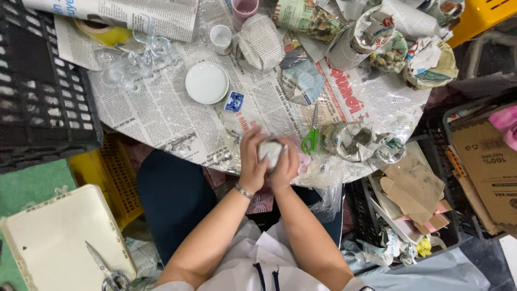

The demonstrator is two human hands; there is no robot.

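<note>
left hand (252,161) and right hand (284,164): fingers curled around small white bundle (271,151) | at table's (161,116) near edge; green scissors (311,139) just right; white saucer (207,83) toward centre

bright, even overhead light | soft shadows | plastic glare | slight edge distortion

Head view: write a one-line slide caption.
Both hands, left hand and right hand, cup a small white object over a newspaper-covered table beside green-handled scissors.
</note>
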